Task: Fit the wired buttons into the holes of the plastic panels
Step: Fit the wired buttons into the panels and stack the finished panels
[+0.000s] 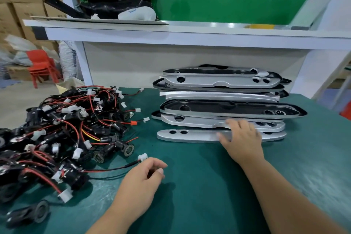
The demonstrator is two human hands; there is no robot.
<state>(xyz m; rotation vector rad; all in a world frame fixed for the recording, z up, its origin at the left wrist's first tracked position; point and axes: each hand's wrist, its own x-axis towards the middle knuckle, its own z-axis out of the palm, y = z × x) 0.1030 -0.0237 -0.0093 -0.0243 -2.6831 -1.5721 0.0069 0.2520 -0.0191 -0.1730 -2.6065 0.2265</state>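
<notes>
Black round buttons with red and black wires and white plugs [62, 133] are heaped on the left of the dark green mat [190, 186], and long silver plastic panels with round holes [218, 104] are stacked on its right. The right hand [241, 138] is laid, fingers spread, on the lowest panels, though whether they are gripped cannot be told through the blur. The left hand [140, 182] is held loosely curled and empty beside the heap.

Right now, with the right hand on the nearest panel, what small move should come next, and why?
Probably the right hand should grip the nearest silver panel and draw it onto the green mat: its fingers rest on it, its two visible holes are empty, and the left hand holds nothing beside the pile of wired buttons.
</notes>
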